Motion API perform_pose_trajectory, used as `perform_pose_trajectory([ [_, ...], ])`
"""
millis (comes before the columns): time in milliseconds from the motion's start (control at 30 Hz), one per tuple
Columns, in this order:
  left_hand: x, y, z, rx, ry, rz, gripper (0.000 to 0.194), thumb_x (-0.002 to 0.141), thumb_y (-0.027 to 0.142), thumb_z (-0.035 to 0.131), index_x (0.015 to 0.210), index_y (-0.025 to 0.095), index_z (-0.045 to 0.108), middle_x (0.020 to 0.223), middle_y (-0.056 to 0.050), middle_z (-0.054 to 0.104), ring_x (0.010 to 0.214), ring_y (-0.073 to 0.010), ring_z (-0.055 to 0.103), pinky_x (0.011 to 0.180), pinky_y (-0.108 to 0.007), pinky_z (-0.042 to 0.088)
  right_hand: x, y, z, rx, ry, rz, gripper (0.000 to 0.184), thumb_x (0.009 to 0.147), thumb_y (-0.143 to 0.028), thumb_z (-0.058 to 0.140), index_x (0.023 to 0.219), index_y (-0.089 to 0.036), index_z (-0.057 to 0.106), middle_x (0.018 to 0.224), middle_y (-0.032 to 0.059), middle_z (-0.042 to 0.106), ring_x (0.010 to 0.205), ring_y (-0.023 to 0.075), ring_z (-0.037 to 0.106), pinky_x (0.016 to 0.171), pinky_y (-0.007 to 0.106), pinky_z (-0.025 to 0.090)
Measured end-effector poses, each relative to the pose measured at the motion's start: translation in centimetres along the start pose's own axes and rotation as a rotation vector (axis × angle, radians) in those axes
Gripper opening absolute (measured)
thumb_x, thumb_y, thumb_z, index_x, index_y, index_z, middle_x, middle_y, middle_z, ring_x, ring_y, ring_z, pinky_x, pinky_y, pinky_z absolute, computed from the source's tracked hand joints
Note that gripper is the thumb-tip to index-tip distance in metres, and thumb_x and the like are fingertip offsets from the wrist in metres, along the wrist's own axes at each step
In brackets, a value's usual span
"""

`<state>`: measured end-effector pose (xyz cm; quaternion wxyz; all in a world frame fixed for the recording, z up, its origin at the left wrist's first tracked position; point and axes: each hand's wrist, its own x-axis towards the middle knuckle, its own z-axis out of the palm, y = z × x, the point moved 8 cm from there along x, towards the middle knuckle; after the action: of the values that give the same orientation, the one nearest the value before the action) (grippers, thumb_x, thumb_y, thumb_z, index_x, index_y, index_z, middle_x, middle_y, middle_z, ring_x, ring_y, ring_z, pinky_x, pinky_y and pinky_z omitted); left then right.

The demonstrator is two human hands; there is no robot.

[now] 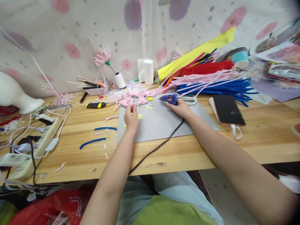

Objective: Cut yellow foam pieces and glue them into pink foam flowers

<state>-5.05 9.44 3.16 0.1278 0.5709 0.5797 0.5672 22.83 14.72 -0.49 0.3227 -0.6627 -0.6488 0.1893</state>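
My left hand (131,117) rests on the grey cutting mat (159,125), fingers pinched on a small pale piece I cannot make out, just below several pink pipe-cleaner petals (131,97). My right hand (180,107) lies on the mat's far edge, closed round the grip of a blue hot glue gun (170,99). The gun's nozzle points left and its black cord (161,145) runs back over the desk's front edge. A small yellow ball (149,98) and yellow scraps lie between my hands.
A black phone (227,110) lies right of the mat. Heaps of blue, pink and red pipe cleaners (211,81) fill the back right. A power strip (30,145) with cables sits far left, a yellow-black utility knife (95,105) behind, blue pipe-cleaner pieces (93,141) nearby.
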Motion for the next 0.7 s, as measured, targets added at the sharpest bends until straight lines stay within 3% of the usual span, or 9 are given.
perform_pose_trajectory([
  [133, 0.8, -0.9, -1.9, -0.005, 0.139, -0.054, 0.020, 0.085, 0.034, 0.049, 0.072, 0.018, 0.050, 0.064, 0.002, 0.049, 0.063, -0.0110, 0.048, 0.064, -0.023, 0.038, 1.1, -0.5, 0.7, -0.003, -0.042, -0.004, 0.043, 0.072, -0.055, 0.058, 0.087, -0.015, 0.064, 0.084, 0.0101, 0.066, 0.081, 0.0244, 0.060, 0.072, 0.037, 0.045],
  [233, 1.1, -1.3, -2.8, 0.007, 0.220, -0.039, 0.013, 0.087, 0.029, 0.046, 0.084, 0.018, 0.051, 0.075, -0.001, 0.054, 0.070, -0.0118, 0.051, 0.070, -0.024, 0.040, 1.9, -0.6, 0.9, 0.028, -0.005, 0.000, 0.042, 0.073, -0.051, 0.058, 0.091, -0.014, 0.064, 0.089, 0.0109, 0.066, 0.084, 0.0246, 0.060, 0.074, 0.037, 0.045],
  [333, 1.4, -1.8, -3.7, -0.001, 0.285, -0.036, 0.018, 0.089, 0.027, 0.040, 0.103, 0.017, 0.048, 0.085, -0.004, 0.055, 0.075, -0.0120, 0.054, 0.076, -0.025, 0.042, 2.0, -0.7, 0.8, -0.031, 0.063, -0.034, 0.038, 0.072, -0.050, 0.058, 0.082, -0.014, 0.064, 0.083, 0.0109, 0.065, 0.082, 0.0254, 0.059, 0.074, 0.038, 0.045],
  [467, 2.3, -2.9, -5.4, -0.030, 0.369, -0.060, 0.022, 0.091, 0.031, 0.037, 0.104, 0.016, 0.046, 0.092, -0.005, 0.056, 0.072, -0.0102, 0.056, 0.075, -0.025, 0.045, 1.3, -0.9, 0.4, -0.116, 0.125, -0.152, 0.034, 0.070, -0.048, 0.061, 0.080, -0.016, 0.062, 0.082, 0.0098, 0.063, 0.083, 0.0253, 0.056, 0.074, 0.038, 0.044],
  [600, 2.7, -3.9, -6.4, -0.077, 0.389, -0.136, 0.029, 0.093, 0.037, 0.029, 0.103, 0.016, 0.046, 0.091, -0.004, 0.057, 0.053, -0.0069, 0.051, 0.061, -0.024, 0.045, 0.2, -1.5, -1.4, -0.118, 0.243, -0.197, 0.044, 0.064, -0.050, 0.066, 0.092, -0.017, 0.056, 0.088, 0.0093, 0.061, 0.083, 0.0240, 0.054, 0.072, 0.037, 0.043],
  [700, 2.4, -2.7, -6.3, 0.007, 0.364, -0.082, 0.030, 0.089, 0.036, 0.041, 0.111, 0.016, 0.045, 0.085, -0.003, 0.058, 0.068, -0.0109, 0.058, 0.069, -0.025, 0.047, -1.4, -3.9, -3.6, -0.147, 0.430, -0.264, 0.039, 0.069, -0.049, 0.061, 0.091, -0.018, 0.052, 0.085, 0.0078, 0.058, 0.081, 0.0224, 0.053, 0.072, 0.037, 0.042],
])
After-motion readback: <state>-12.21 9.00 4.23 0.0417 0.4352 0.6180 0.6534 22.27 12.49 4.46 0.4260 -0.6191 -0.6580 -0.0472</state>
